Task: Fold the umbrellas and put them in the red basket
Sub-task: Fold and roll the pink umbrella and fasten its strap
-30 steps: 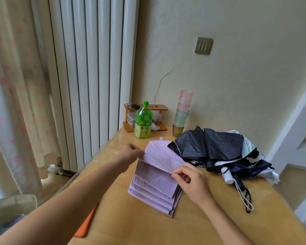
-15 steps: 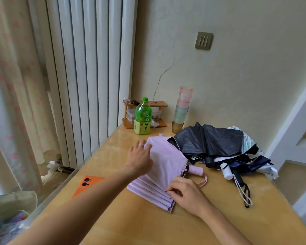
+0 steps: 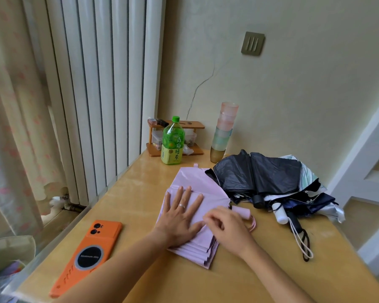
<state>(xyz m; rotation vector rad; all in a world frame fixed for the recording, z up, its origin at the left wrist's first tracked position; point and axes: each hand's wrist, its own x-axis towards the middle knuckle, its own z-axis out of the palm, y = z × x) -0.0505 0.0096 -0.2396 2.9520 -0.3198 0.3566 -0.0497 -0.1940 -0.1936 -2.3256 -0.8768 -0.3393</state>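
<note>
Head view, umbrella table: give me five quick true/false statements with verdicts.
1. The left grip lies flat on the lilac umbrella, fingers straight. True.
2. The orange phone lies right of the lilac umbrella. False: it lies to its left, near the table edge.
3. The green tea bottle stands upright. True.
4. The dark umbrellas sit in a red basket. False: they lie on the table; no red basket is in view.
5. The stack of cups has tipped over. False: it stands upright.
</note>
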